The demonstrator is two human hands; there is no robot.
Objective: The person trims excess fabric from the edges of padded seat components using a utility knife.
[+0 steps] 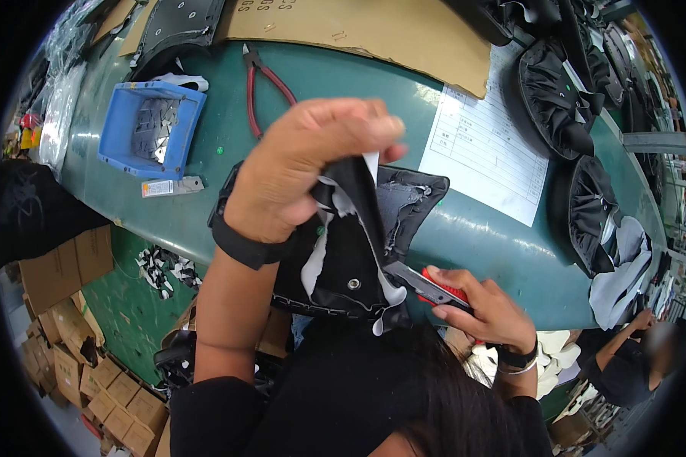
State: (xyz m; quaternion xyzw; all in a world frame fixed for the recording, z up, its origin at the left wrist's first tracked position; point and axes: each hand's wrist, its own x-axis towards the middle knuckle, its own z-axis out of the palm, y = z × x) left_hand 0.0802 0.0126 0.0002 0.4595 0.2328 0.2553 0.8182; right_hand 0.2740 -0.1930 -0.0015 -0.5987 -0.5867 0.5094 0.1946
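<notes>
— What lay around our hands at that moment?

— Beyond our raised left hand (305,171), on the green table (480,236), we had red-handled pliers (263,84), and further out to the left of the grip a blue bin (151,128) with small metal pieces in it. A small knife (171,186) lay just beside the bin. Past the grip, at the far edge, sat a sheet of cardboard (373,30), and to the right of it a printed paper form (488,145). Folded black pieces (556,95) were lined up along the right side, well apart from us.

— Did anything block our view?

— Our own left hand did; it covered the top of the black piece (351,259), so we could not see where its upper edge ended.

— How were we holding it?

— Our left fingers were pressed together, pinching the top of the black piece and lifting it above the table edge. Our right hand (484,308) was closed around a red-handled cutter (427,288), its blade touching the lower right edge of the piece.

— And the piece itself?

— It was black, with white lining (312,263) showing along the cut edges, a metal rivet (354,284) low down, and it hung folded between our two hands.
</notes>
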